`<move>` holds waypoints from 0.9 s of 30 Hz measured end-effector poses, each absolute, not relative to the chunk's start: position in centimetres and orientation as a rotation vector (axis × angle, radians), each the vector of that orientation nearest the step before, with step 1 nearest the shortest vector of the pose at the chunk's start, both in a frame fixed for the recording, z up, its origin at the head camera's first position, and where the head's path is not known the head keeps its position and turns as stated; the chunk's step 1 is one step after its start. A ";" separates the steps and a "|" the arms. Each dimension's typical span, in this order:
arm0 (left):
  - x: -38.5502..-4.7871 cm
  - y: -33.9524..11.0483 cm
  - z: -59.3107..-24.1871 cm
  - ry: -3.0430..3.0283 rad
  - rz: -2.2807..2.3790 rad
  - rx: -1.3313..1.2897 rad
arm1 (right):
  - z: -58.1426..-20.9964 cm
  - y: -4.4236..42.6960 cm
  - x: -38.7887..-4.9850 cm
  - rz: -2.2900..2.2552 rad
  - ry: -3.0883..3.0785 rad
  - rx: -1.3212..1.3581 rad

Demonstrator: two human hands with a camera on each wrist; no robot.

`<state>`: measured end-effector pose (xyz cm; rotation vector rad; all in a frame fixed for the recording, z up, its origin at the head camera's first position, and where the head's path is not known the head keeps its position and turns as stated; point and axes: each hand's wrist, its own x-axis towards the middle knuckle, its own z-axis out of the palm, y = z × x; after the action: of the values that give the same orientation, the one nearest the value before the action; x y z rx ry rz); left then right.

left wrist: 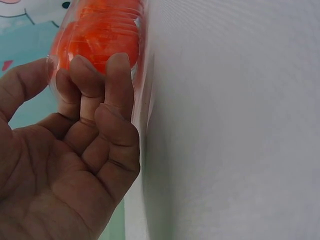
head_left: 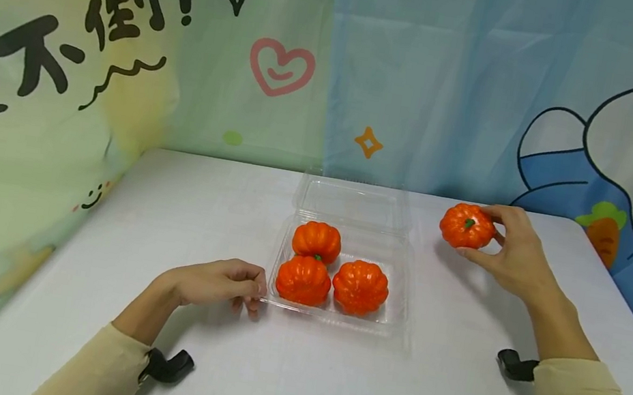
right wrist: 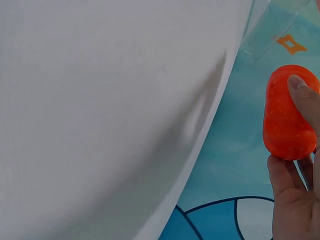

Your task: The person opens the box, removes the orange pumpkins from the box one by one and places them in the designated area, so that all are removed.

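A clear plastic clamshell box [head_left: 400, 287] lies on the table with its lid [head_left: 353, 203] folded back. Inside sit a small orange pumpkin [head_left: 317, 240] at the back left, a second pumpkin [head_left: 303, 280] in front of it and a third pumpkin [head_left: 361, 288] at the right. My left hand [head_left: 228, 282] pinches the box's left front edge; in the left wrist view, thumb and curled fingers [left wrist: 119, 80] meet its side. To the right of the box, my right hand [head_left: 510, 249] holds another pumpkin [head_left: 466, 226] above the table, thumb on one side and fingers on the other.
The white table [head_left: 318, 384] ends at a printed curtain [head_left: 433, 91] along the back and left side. A black strap end [head_left: 169, 365] sticks out from the left sleeve, and a similar black piece [head_left: 516, 365] from the right sleeve.
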<state>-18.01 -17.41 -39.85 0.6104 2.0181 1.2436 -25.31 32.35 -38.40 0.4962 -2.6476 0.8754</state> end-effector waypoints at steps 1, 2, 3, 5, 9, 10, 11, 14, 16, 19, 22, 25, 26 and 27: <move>-18.0 -17.4 -39.8 2.021 1.242 0.612 | -38.5 32.5 -25.4 0.872 -2.647 0.494; -18.0 -17.4 -39.8 2.022 1.241 0.613 | -38.6 32.6 -25.5 0.868 -2.646 0.493; -18.0 -17.4 -39.8 2.023 1.242 0.614 | -38.7 32.7 -25.5 0.867 -2.646 0.493; -18.0 -17.3 -39.8 2.021 1.242 0.617 | -38.8 32.9 -25.6 0.869 -2.652 0.488; -18.1 -17.3 -39.7 2.015 1.246 0.617 | -39.0 33.3 -25.8 0.899 -2.689 0.463; -18.1 -17.3 -39.7 2.013 1.245 0.617 | -39.1 33.4 -25.8 0.905 -2.700 0.457; -18.1 -17.3 -39.7 2.012 1.246 0.616 | -39.1 33.5 -25.9 0.910 -2.710 0.449; -18.1 -17.4 -39.7 2.012 1.247 0.612 | -39.2 33.7 -26.0 0.912 -2.738 0.431; -18.1 -17.4 -39.7 2.013 1.246 0.611 | -39.2 33.8 -26.0 0.905 -2.761 0.414; -18.1 -17.4 -39.8 2.015 1.242 0.611 | -39.2 33.9 -26.1 0.893 -2.805 0.379; -18.1 -17.4 -39.8 2.017 1.238 0.615 | -39.3 33.9 -26.2 0.878 -2.848 0.346; -18.0 -17.4 -39.8 2.017 1.237 0.611 | -39.4 33.9 -26.4 0.863 -2.882 0.325; -18.0 -17.4 -39.8 2.017 1.237 0.609 | -39.4 33.9 -26.4 0.860 -2.892 0.318; -18.0 -17.4 -39.8 2.015 1.238 0.605 | -39.5 33.9 -26.5 0.859 -2.906 0.311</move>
<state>-18.04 -17.44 -39.82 0.6047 2.0147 1.2383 -26.50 33.93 -39.47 0.3109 -2.9057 0.8591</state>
